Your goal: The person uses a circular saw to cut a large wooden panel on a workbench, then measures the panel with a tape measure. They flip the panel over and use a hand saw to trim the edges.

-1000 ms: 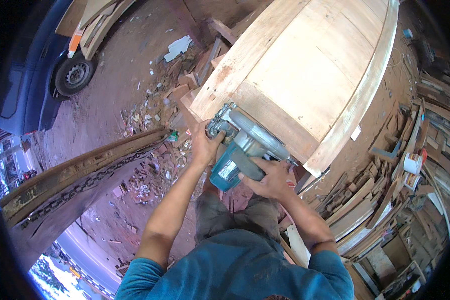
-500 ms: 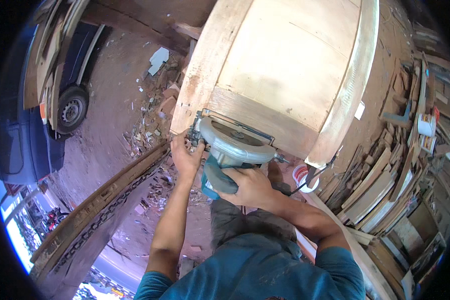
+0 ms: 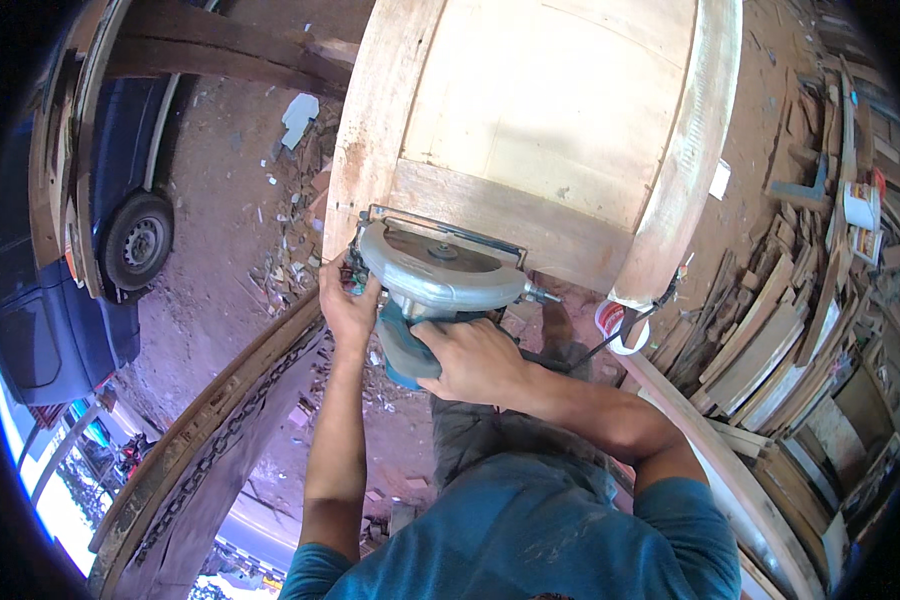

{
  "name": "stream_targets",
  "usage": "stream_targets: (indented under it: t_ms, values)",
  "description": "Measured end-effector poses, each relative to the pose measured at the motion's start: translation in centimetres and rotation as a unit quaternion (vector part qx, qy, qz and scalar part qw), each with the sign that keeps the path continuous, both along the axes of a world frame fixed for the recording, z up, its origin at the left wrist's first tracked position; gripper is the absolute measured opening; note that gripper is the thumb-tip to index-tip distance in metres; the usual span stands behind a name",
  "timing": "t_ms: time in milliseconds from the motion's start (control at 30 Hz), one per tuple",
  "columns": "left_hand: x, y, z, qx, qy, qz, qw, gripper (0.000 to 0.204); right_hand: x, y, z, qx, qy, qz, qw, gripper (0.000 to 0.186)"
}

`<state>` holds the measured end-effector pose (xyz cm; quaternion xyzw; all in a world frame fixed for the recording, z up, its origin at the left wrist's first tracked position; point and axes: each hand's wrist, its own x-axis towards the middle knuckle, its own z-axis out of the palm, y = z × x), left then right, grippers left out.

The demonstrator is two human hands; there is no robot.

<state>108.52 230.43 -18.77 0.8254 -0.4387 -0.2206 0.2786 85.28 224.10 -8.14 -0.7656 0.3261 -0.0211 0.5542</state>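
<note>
– What are you holding?
– A circular saw [image 3: 442,290]: your right hand [image 3: 475,362] wraps closed around its handle [image 3: 407,348]; your left hand [image 3: 350,308], half-curled, grasps its left end.
– Where is it?
– At the wooden panel's [image 3: 510,205] near end, less slanted than a second ago.

A teal-and-silver circular saw [image 3: 432,283] sits at the near edge of a pale, framed wooden panel [image 3: 550,115] lying flat.

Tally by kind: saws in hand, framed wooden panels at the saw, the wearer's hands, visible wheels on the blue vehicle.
Circular saw: 1
Framed wooden panel: 1
Hands (left hand, right hand): 2
Wheel: 1
Total: 5
</note>
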Motion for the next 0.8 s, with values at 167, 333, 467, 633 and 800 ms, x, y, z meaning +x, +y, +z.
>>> stream_targets:
  t_ms: [167, 333, 467, 633, 800]
  values:
    - [0.7, 0.1, 0.0, -0.01, 0.001, 0.004, 1.0, 0.054, 0.8, -0.2, 0.2, 0.0, 0.01, 0.005, 1.0, 0.057]
    - [1.2, -0.3, 0.3, -0.021, 0.002, -0.001, 1.0, 0.051, 1.5, -0.7, 0.7, 0.002, 0.027, 0.013, 1.0, 0.055]
    - [1.2, -0.2, 0.5, -0.009, 0.019, 0.01, 1.0, 0.051, 1.8, -0.3, 0.7, 0.01, 0.03, 0.01, 0.999, 0.051]
    - [-2.9, 2.7, 3.9, 0.007, 0.071, 0.051, 0.996, 0.051, -1.1, 2.6, 4.0, -0.016, 0.046, -0.017, 0.999, 0.052]
    - [-8.2, 9.9, 4.5, 0.069, 0.132, 0.058, 0.987, 0.054, -6.1, 4.9, 8.1, 0.076, 0.169, 0.052, 0.981, 0.056]
